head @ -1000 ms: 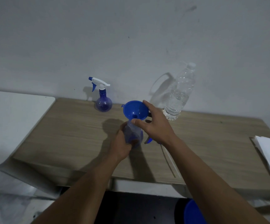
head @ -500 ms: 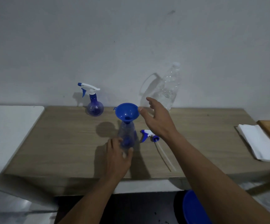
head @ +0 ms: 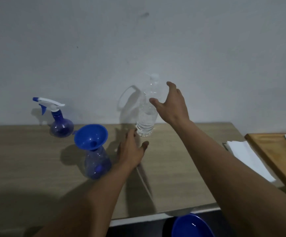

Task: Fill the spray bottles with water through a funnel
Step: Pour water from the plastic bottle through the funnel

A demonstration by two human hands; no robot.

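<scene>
while the right hand [head: 173, 103] spreads its fingers wide just beside the clear ribbed plastic water bottle [head: 146, 120], the left hand [head: 132, 151] hovers loose-fingered over the wood-grain table [head: 27, 159]; a glossy blue plastic funnel [head: 90, 136] sits tilted in the translucent blue round-bellied spray bottle [head: 96, 164] nearby.

Blue funnel [head: 91, 136], translucent blue spray bottles [head: 97, 164], clear water bottle [head: 147, 117], wood-grain table [head: 27, 159].

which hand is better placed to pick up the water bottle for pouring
Right. The right hand is open beside the water bottle, thumb and fingers spread toward its upper body. The left hand is lower, open, short of its base, nearer the spray bottle holding the funnel, which it could steady.
</scene>
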